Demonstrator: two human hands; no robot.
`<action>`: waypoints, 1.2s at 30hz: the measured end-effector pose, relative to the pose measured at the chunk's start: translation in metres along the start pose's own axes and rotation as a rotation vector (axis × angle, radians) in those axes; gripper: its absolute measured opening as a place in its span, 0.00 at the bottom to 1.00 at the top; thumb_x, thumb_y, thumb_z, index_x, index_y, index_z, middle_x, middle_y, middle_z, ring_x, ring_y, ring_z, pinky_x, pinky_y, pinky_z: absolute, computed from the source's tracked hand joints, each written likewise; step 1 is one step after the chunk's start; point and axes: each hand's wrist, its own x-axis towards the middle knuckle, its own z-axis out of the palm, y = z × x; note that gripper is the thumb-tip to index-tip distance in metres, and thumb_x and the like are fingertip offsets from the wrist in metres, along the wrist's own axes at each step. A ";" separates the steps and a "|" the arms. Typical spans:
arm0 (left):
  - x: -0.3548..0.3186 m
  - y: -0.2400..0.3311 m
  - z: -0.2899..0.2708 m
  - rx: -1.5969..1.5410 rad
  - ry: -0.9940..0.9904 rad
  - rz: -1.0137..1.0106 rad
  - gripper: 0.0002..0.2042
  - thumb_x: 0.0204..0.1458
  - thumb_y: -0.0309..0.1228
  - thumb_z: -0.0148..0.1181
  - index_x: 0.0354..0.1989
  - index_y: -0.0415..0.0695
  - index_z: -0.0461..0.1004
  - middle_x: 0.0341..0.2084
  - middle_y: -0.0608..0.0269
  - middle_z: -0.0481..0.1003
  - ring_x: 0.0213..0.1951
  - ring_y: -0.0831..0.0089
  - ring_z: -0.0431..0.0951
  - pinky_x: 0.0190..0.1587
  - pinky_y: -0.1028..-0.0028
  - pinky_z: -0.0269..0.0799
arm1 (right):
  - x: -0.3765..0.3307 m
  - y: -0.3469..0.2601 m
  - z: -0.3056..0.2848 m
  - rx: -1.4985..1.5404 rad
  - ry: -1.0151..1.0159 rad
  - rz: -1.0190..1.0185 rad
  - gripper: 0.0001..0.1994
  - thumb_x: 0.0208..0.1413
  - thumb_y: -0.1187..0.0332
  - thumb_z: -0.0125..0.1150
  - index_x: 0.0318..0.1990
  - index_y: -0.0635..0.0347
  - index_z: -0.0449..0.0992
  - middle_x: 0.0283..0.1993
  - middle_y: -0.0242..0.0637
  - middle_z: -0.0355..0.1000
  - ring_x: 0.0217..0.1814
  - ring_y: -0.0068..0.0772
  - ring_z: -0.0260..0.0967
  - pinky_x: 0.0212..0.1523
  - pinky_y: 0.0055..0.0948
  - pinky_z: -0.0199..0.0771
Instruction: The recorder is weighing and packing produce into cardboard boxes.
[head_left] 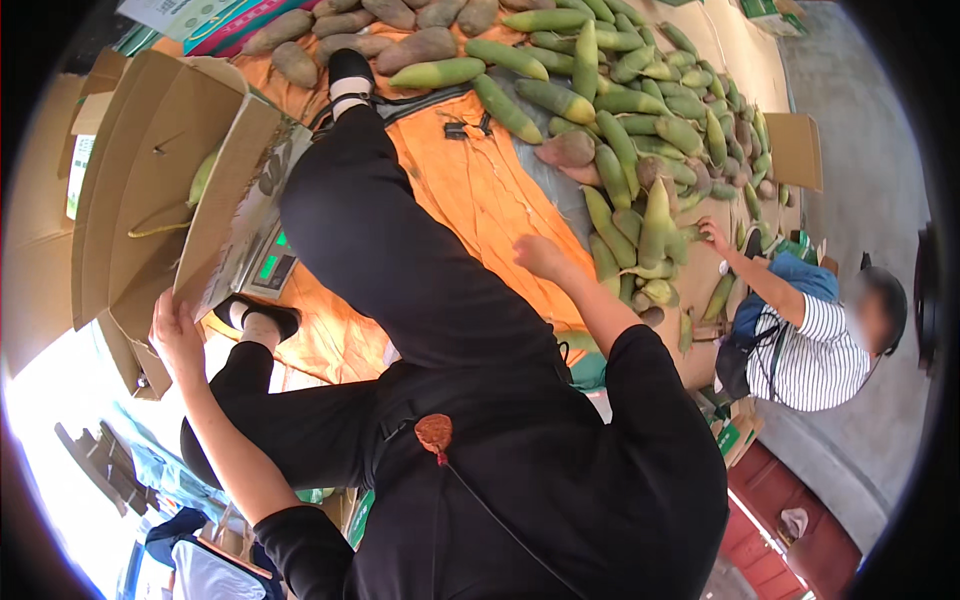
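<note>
Left hand (178, 340) at a cardboard box (115, 190), right hand (541, 257) above an orange sheet (490, 195).
The left fingers lie close together against the lower corner of the box's flap; whether they pinch it I cannot tell. The right fingers look bent inward, well apart from the box, how tightly closed I cannot tell. The box stands at the person's left, beside a scale (272, 268) with a lit green display; green radishes (655, 225) heap at the right, near a co-worker (815, 345) on grey floor (860, 130).
</note>
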 end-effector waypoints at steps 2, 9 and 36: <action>-0.004 -0.001 -0.002 0.016 0.016 -0.023 0.13 0.50 0.20 0.52 0.45 0.41 0.72 0.35 0.48 0.76 0.37 0.51 0.77 0.40 0.60 0.71 | -0.027 0.030 0.026 0.037 -0.052 0.129 0.14 0.44 0.65 0.63 0.39 0.59 0.77 0.38 0.45 0.75 0.44 0.46 0.73 0.46 0.38 0.71; -0.003 -0.008 0.001 0.046 -0.006 -0.026 0.14 0.50 0.20 0.52 0.46 0.42 0.72 0.35 0.48 0.76 0.37 0.51 0.77 0.40 0.60 0.71 | -0.070 0.079 0.012 0.195 0.223 0.522 0.17 0.43 0.66 0.65 0.43 0.57 0.76 0.41 0.46 0.75 0.47 0.46 0.72 0.49 0.40 0.71; -0.004 0.006 -0.010 0.109 0.016 -0.052 0.12 0.44 0.20 0.55 0.39 0.40 0.73 0.34 0.55 0.75 0.41 0.56 0.75 0.46 0.62 0.66 | 0.140 -0.067 -0.004 0.989 0.142 0.603 0.32 0.47 0.56 0.69 0.57 0.56 0.63 0.47 0.37 0.69 0.46 0.38 0.67 0.40 0.48 0.68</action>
